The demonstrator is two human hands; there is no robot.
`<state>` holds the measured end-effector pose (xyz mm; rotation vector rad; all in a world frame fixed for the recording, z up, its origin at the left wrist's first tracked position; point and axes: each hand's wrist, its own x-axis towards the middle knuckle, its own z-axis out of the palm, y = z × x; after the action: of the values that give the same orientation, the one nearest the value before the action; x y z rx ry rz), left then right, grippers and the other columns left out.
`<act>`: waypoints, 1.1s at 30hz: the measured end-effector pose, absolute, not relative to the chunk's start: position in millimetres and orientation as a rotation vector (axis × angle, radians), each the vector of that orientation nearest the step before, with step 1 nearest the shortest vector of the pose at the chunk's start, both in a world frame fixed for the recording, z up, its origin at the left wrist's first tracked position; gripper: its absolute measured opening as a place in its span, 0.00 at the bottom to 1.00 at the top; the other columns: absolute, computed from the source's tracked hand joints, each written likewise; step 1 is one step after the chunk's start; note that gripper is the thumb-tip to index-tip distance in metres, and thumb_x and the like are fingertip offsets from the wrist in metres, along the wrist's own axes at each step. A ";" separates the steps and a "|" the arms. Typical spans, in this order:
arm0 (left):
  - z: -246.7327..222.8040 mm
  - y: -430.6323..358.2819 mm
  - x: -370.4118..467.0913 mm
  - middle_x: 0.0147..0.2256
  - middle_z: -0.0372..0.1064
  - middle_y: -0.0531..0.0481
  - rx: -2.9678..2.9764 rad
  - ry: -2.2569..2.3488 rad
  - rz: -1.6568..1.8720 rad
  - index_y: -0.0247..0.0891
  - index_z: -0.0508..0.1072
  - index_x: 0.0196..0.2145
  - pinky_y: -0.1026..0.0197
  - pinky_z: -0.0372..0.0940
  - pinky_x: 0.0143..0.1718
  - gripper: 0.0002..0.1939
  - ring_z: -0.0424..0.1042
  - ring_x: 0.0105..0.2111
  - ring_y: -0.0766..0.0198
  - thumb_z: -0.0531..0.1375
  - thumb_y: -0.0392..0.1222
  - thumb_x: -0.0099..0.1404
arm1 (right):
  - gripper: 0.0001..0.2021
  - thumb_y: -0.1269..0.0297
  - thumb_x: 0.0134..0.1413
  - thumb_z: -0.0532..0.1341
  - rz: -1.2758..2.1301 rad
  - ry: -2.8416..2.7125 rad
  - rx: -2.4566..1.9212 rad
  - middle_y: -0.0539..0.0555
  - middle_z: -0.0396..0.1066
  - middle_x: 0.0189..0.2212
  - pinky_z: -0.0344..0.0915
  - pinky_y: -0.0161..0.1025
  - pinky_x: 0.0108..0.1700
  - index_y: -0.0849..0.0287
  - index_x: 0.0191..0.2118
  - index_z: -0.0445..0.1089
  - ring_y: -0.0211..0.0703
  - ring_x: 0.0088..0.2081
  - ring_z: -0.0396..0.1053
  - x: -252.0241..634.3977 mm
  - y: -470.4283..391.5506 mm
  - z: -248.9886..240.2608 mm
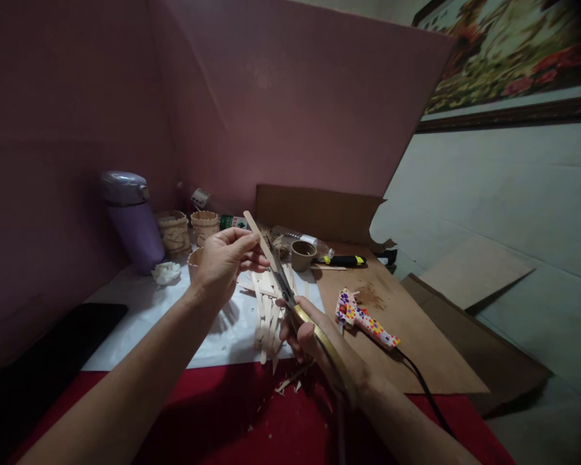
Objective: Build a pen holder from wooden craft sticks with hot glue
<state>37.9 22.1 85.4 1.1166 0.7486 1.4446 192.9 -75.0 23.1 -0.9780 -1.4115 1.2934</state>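
A wooden craft stick (252, 224) is pinched between the thumb and fingers of my left hand (225, 261), tilted with its rounded tip up and to the left. My right hand (314, 332) grips a pair of scissors (325, 345) with gold-coloured handles. Their dark blades point up and left and meet the lower part of the stick; whether they are closed on it I cannot tell. Beneath both hands lies a loose pile of craft sticks (266, 316) on a white sheet (174, 323). Small wood scraps (290, 381) are scattered on the red cloth (213, 413) in front.
A floral glue gun (365, 320) with a black cord rests on a cardboard sheet (416, 361) at right. Behind stand a small brown cup (303, 256), a box cutter (346, 261) and a clear plastic bottle (295, 237). At left are a purple tumbler (134, 226), decorated cups (174, 232) and a white flower (166, 273).
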 end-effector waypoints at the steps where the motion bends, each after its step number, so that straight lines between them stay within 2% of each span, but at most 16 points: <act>1: 85.5 21.6 38.0 0.19 0.70 0.51 1.119 0.750 1.445 0.33 0.67 0.25 0.68 0.65 0.16 0.12 0.72 0.17 0.65 0.68 0.38 0.50 | 0.36 0.28 0.40 0.59 1.279 -1.419 -0.976 0.48 0.62 0.25 0.53 0.36 0.24 0.53 0.46 0.65 0.35 0.22 0.54 192.8 -75.5 24.8; 12: 84.0 21.2 38.6 0.19 0.70 0.51 1.143 0.753 1.444 0.34 0.68 0.26 0.67 0.67 0.17 0.12 0.72 0.17 0.65 0.68 0.40 0.51 | 0.37 0.27 0.38 0.60 1.307 -1.421 -0.940 0.48 0.62 0.26 0.51 0.36 0.25 0.53 0.46 0.65 0.36 0.23 0.53 193.7 -75.6 24.2; 17: 83.2 20.7 39.6 0.19 0.70 0.51 1.159 0.734 1.458 0.34 0.68 0.26 0.67 0.67 0.17 0.11 0.72 0.17 0.65 0.67 0.39 0.52 | 0.34 0.31 0.42 0.61 1.321 -1.391 -0.966 0.47 0.60 0.25 0.49 0.34 0.23 0.53 0.47 0.64 0.34 0.23 0.51 192.1 -75.5 22.6; 23: 81.9 18.9 41.1 0.18 0.69 0.51 1.171 0.739 1.456 0.34 0.67 0.26 0.66 0.67 0.18 0.10 0.71 0.17 0.66 0.66 0.38 0.53 | 0.37 0.29 0.39 0.61 1.383 -1.336 -0.924 0.45 0.56 0.23 0.42 0.32 0.20 0.56 0.46 0.63 0.30 0.21 0.45 192.3 -69.5 10.8; 28: 82.7 18.5 42.1 0.19 0.70 0.51 1.173 0.733 1.458 0.34 0.67 0.26 0.67 0.67 0.18 0.10 0.71 0.17 0.66 0.67 0.38 0.52 | 0.40 0.29 0.33 0.65 1.417 -1.269 -0.890 0.43 0.55 0.22 0.40 0.30 0.19 0.58 0.45 0.63 0.28 0.19 0.44 189.1 -70.4 11.1; 33: 81.1 19.4 42.4 0.18 0.69 0.52 1.176 0.737 1.469 0.34 0.67 0.25 0.67 0.67 0.17 0.12 0.71 0.16 0.66 0.68 0.39 0.50 | 0.37 0.33 0.35 0.67 1.429 -1.213 -0.912 0.41 0.54 0.21 0.40 0.28 0.18 0.60 0.43 0.63 0.26 0.19 0.43 186.3 -72.9 14.3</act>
<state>42.4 19.4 81.1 1.1765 0.7371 1.4688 186.3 -72.9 14.3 -0.9116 -1.2129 1.4287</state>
